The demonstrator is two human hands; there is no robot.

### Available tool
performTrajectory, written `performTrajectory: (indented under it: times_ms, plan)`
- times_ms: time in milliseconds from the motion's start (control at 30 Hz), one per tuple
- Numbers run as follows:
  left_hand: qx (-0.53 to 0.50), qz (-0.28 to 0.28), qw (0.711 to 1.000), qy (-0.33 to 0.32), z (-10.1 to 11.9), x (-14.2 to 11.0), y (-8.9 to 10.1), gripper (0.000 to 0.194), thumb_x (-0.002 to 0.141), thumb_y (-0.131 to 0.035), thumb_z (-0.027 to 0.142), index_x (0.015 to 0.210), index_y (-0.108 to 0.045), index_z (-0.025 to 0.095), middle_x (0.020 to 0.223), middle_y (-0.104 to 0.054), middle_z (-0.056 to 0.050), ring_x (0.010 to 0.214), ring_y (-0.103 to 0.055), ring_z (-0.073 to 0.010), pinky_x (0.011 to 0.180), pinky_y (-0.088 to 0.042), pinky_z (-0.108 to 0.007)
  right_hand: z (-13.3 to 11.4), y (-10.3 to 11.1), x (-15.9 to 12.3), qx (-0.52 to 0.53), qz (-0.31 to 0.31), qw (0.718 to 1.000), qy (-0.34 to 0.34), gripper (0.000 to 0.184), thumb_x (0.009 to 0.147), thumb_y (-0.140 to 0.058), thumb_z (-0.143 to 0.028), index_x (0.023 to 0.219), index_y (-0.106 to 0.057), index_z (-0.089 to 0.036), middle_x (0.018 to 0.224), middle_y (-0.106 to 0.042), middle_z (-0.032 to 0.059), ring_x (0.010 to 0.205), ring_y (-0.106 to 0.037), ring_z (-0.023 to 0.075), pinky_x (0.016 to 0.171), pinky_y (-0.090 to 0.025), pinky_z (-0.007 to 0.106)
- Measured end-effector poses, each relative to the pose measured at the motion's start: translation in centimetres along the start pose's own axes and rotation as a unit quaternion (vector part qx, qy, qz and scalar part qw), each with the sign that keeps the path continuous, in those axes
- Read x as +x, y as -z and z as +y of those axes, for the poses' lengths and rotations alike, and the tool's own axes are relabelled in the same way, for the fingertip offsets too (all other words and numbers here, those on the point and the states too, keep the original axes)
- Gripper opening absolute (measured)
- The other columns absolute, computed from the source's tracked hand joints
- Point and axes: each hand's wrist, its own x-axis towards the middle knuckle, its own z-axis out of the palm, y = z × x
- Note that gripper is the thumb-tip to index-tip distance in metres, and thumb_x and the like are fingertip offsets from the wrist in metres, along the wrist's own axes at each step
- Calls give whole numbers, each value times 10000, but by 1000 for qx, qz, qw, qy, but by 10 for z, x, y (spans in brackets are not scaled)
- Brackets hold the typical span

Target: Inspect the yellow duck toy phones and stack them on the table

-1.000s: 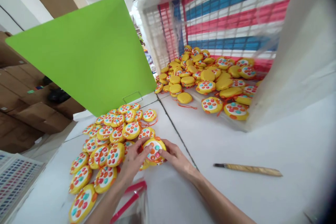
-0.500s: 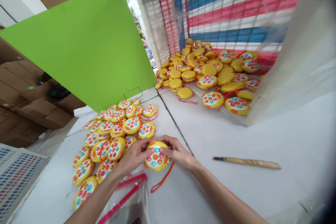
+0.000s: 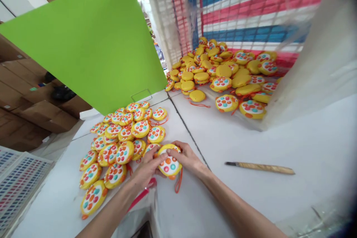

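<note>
Both of my hands grip a round yellow toy (image 3: 169, 167) with a white face, coloured raised dots and orange bits at its edge. My left hand (image 3: 148, 166) is closed on its left side, thumb on the front. On the opposite side, my right hand (image 3: 190, 158) holds the edge, its thumb also across the front. An orange cord loop (image 3: 178, 184) hangs from the toy's lower right. Fingers behind the toy are partly hidden. Just left of my hands, a group of matching toys (image 3: 125, 152) lies dotted side up on the white table.
A white-lined crate (image 3: 253, 11) on its side spills more yellow toys (image 3: 224, 71) at the back right. Right of my hands lies a wooden-handled tool (image 3: 264, 168). A green board (image 3: 92, 48) stands behind the toys; a clear pink-edged bag (image 3: 139, 199) lies in front.
The held toy has been turned, so its dots and cord sit differently. Both hands keep hold of it, with the fingers shifted. The view has moved slightly.
</note>
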Motion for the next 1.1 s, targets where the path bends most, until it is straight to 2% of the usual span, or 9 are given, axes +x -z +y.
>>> performTrajectory:
  times_ms: [67, 200, 300, 433, 700, 800, 933, 1033, 1100]
  plan:
    - [9, -21, 1000, 4, -5, -2, -3, 616, 638, -732, 349, 1185, -492, 199, 1007, -647, -94, 788, -650, -213, 549, -535, -281, 1, -2, -3, -31, 22, 999, -11, 246, 750, -612, -383, 798, -644, -144, 694, -616, 12, 637, -560, 146, 562, -445, 243]
    - [5, -35, 999, -36, -8, -3, -2, 638, 590, -773, 271, 1166, -510, 191, 1029, -639, -85, 850, -635, -216, 627, -542, -283, 0, -5, -5, -6, 31, 999, -4, 298, 782, -576, -419, 887, -641, -148, 776, -638, 31, 708, -579, 162, 619, -461, 261]
    - [-15, -14, 999, -41, -5, -1, 2, 595, 634, -747, 315, 1155, -502, 168, 999, -645, -93, 775, -643, -204, 574, -539, -285, 0, -3, 0, 18, 22, 999, 21, 389, 808, -527, -479, 913, -641, -123, 807, -643, 54, 728, -575, 170, 659, -469, 288]
    - [-78, 47, 995, -34, -6, 3, 7, 551, 642, -750, 293, 1121, -501, 178, 1041, -638, -101, 751, -649, -187, 551, -544, -271, 3, 1, 7, 11, 83, 996, 43, 427, 808, -513, -522, 900, -650, -128, 826, -641, 65, 775, -571, 180, 712, -467, 307]
    - [-103, 82, 991, -36, -10, 5, 4, 428, 678, -715, 352, 1034, -541, 188, 907, -665, -64, 664, -655, -184, 473, -527, -265, 1, -7, -3, 30, -46, 999, -2, 457, 746, -622, -498, 1016, -597, -130, 751, -615, 26, 583, -511, 110, 495, -393, 214]
    - [-58, 110, 992, -39, -9, 7, 3, 539, 677, -715, 383, 1140, -508, 199, 920, -664, -73, 691, -660, -192, 463, -513, -245, 0, -10, -4, 37, -45, 998, -15, 434, 770, -583, -517, 980, -601, -137, 728, -594, 15, 571, -501, 109, 485, -393, 211]
    - [-5, 82, 996, -41, -12, 5, 4, 666, 687, -681, 480, 1234, -449, 181, 881, -662, -82, 703, -661, -209, 455, -517, -257, -3, -9, -4, 22, -27, 999, -4, 372, 766, -592, -485, 908, -615, -142, 731, -598, 20, 614, -515, 131, 512, -405, 221]
    - [-8, 96, 995, -13, -18, 2, 3, 788, 678, -691, 479, 1323, -335, 200, 1009, -639, -111, 772, -666, -223, 472, -536, -275, -4, -8, -5, -22, -13, 1000, 13, 333, 761, -599, -466, 819, -625, -139, 682, -577, 12, 607, -488, 130, 521, -396, 227]
    - [-16, 80, 997, -16, -21, 1, 3, 771, 666, -714, 444, 1303, -357, 197, 1042, -632, -118, 791, -667, -225, 484, -540, -271, -3, -8, -5, -31, -16, 999, 9, 349, 773, -579, -480, 815, -622, -137, 660, -561, 8, 575, -470, 121, 496, -380, 225]
